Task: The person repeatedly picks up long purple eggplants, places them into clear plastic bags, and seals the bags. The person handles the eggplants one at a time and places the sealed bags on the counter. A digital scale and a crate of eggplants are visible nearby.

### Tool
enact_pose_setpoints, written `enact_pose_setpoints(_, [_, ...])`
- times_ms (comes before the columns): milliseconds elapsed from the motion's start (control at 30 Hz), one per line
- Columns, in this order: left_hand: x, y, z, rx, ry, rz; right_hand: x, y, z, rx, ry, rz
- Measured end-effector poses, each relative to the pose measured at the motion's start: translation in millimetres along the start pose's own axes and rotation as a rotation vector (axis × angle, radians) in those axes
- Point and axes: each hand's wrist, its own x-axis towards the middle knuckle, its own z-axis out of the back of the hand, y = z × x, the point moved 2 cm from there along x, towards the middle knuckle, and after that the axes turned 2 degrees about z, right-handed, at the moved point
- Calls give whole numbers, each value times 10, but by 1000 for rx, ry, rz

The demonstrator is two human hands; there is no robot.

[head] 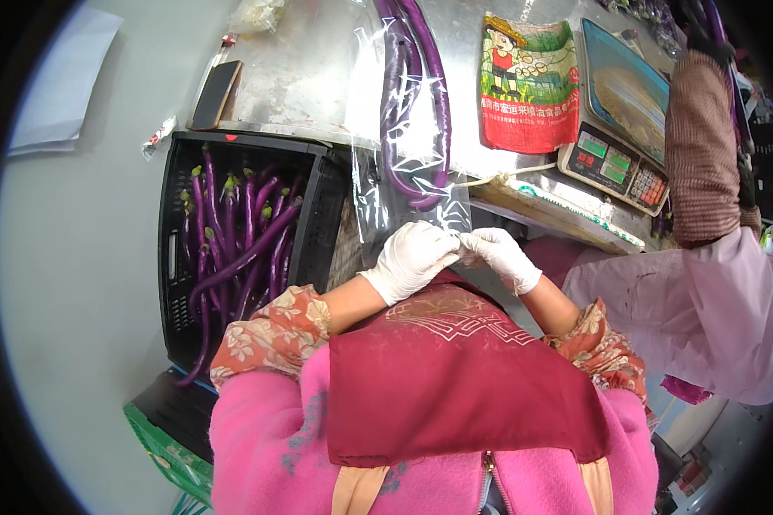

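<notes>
A clear plastic bag [370, 193] lies over the table edge, with a few long purple eggplants [393, 96] inside it. My left hand [415, 257], in a white glove, grips the near end of the bag. Close beside it, my gloved right hand [499, 254] pinches the same end between thumb and fingers. Both hands are in front of my dark red apron, and their fingertips nearly meet. The fingers partly hide the gathered plastic.
To the left stands a black plastic crate [309, 212] of eggplants [232, 225]. A printed sack [528, 84] and a digital scale [612, 167] sit on the metal table [296, 71]. At right, a co-worker's sleeve [702, 148] reaches past the scale. A green crate [171, 450] is at lower left.
</notes>
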Motion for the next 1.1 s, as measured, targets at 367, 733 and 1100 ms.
enact_pose_setpoints(367, [-102,59,-278,28,79,49,37,46,-54,-195,-49,123])
enact_pose_setpoints(733, [-51,37,-320,-9,5,19,38,28,-44,-94,-4,57])
enact_pose_setpoints(1100, [-1427,537,-148,302,1024,322,100,-133,132,-182,21,41])
